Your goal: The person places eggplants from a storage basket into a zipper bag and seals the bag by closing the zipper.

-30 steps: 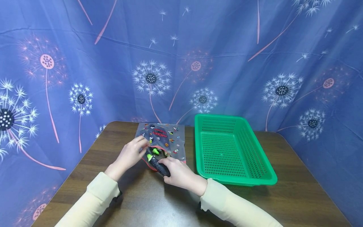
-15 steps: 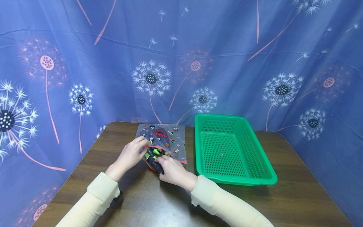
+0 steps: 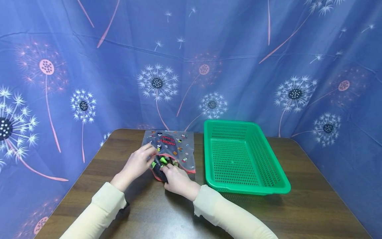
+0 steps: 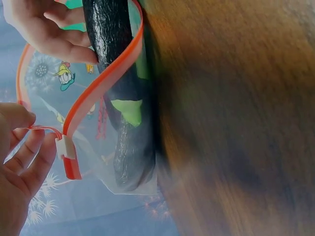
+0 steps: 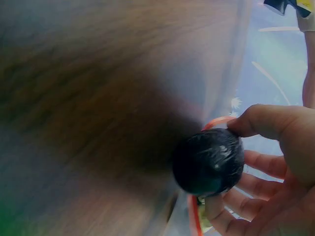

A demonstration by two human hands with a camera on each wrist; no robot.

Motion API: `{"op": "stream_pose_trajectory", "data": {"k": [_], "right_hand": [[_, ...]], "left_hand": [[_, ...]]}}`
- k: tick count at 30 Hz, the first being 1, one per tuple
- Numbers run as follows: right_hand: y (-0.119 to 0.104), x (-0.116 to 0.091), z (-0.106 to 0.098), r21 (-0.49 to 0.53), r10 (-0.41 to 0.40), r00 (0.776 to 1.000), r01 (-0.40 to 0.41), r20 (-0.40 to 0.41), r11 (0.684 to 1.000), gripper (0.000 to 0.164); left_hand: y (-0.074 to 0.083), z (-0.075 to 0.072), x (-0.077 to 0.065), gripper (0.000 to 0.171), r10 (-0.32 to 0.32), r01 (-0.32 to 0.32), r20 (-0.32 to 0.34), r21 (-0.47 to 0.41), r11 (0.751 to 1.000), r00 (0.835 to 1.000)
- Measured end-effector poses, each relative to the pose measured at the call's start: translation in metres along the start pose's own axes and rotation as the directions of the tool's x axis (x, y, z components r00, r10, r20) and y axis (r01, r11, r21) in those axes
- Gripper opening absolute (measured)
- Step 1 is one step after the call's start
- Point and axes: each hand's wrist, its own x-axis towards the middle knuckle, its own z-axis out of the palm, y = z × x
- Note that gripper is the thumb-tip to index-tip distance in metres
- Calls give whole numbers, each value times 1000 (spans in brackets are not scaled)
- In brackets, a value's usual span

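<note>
A clear zip bag (image 3: 186, 149) with cartoon prints and a red zip edge lies on the table, its mouth facing me. My left hand (image 3: 139, 161) pinches the red strip at the left end of the mouth; the white slider (image 4: 65, 146) is beside those fingers. A dark, shiny eggplant (image 4: 109, 37) with a green cap lies partly inside the bag. Around its near end, the fingers and thumb of my right hand (image 3: 180, 181) hold it. In the right wrist view the round end of the eggplant (image 5: 209, 162) shows. Other dark things with green tops sit inside the bag, partly hidden.
Right of the bag stands a green perforated plastic basket (image 3: 235, 162). Both are on a brown wooden table (image 3: 304, 186). Behind the table hangs a blue cloth (image 3: 253, 89) with dandelion prints.
My right hand has moved left and away from me, sliding the eggplant deeper into the bag. My left hand stays at the bag's edge.
</note>
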Motion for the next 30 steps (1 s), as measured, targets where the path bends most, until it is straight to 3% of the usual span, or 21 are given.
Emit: {"op": "stream_pose_trajectory", "data": {"k": [6,11,19,30], "right_hand": [[3,-1,7,4,-35,999,36,-39,999,50],[3,-6,4,-18,-17,1000,17,-1,1000,50],[6,-22,-2,12,-41,999,40,16,999,53],[6,-36,-9,-26,-68,994,70,88,997,62]], "left_hand": [[-1,1,-2,22,-9,9,-5,2,1000,1000],[-1,0,-2,22,-9,9,-2,-3,1000,1000],[0,-3,-1,21,-7,7,-1,0,1000,1000],[1,-4,-1,18,-14,14,16,-10,1000,1000]]}}
